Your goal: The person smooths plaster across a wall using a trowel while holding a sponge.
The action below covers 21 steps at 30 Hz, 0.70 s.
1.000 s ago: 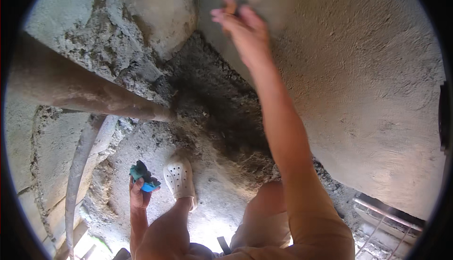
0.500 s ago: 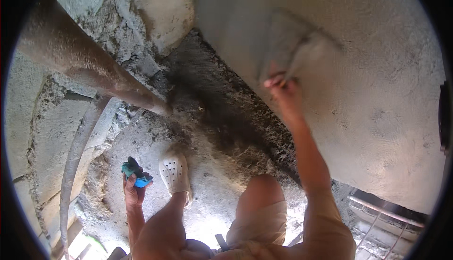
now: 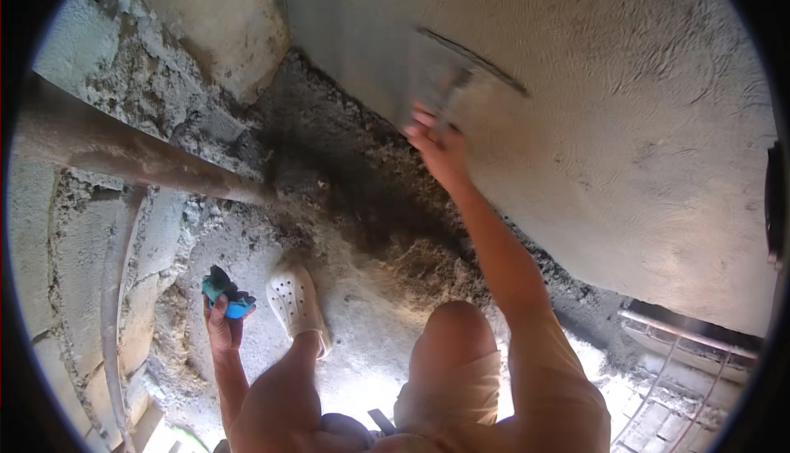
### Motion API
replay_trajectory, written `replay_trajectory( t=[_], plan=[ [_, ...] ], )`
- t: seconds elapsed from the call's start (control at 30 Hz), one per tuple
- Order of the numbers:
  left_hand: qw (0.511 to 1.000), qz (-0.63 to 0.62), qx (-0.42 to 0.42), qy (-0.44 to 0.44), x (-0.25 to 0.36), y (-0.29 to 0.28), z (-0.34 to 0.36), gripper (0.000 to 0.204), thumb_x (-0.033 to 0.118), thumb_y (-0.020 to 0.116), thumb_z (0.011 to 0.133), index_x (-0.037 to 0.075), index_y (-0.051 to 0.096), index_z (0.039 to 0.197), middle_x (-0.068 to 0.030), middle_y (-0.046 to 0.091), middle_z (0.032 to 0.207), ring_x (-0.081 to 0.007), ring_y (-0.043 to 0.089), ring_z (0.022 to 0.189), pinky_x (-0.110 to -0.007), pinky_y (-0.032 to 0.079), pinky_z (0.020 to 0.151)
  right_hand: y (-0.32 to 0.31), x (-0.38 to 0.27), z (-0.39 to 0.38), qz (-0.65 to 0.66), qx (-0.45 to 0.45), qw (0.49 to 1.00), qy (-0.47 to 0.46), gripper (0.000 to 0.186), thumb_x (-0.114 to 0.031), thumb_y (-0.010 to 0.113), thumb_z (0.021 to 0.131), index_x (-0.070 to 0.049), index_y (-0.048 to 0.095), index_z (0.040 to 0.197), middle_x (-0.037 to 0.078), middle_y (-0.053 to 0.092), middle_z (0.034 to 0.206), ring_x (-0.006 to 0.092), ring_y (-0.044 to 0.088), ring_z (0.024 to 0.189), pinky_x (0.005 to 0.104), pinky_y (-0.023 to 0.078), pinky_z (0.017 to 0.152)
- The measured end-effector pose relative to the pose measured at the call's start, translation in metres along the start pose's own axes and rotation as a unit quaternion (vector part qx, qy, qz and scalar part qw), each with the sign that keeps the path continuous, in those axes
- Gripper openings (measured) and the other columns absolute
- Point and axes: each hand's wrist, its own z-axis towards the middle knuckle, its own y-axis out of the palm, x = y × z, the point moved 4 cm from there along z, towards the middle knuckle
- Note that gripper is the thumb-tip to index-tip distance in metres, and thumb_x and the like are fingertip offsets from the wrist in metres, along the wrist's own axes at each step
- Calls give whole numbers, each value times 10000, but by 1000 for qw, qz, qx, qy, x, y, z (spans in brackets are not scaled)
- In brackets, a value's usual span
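A: Where is the plastering trowel (image 3: 461,83) now?
B: Flat on the grey plastered wall (image 3: 625,148), lower than a second ago; the right hand (image 3: 436,136) is clamped on its handle.
A: And the left hand (image 3: 220,321)?
B: It grips a blue tool (image 3: 226,292) near the white clog (image 3: 296,301), as before.

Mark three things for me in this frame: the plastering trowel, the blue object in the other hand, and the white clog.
plastering trowel (image 3: 461,83), head view, on the flat blade against the wall.
blue object (image 3: 226,292), head view, on its body above the left hand's fingers.
white clog (image 3: 295,301), head view, on the perforated upper.
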Motion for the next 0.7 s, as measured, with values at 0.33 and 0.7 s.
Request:
replay_trajectory(
  t=[0.33,0.7],
  plan=[
    [999,38,-29,16,-10,24,17,469,196,739,855,101,517,1257,-68,642,1048,-233,684,859,-427,598,680,83,-161,88,241,10,946,-217,195,-14,643,871,2,627,1064,76,706,921,157,689,819,301,556,719],
    [997,63,-41,10,-2,30,18,513,217,749,850,127,494,1286,-62,631,1079,-229,665,877,-430,566,735,-108,-149,-61,32,30,993,-109,306,42,565,891,57,577,1197,168,639,1232,223,679,1025,287,592,735]
  ],
)
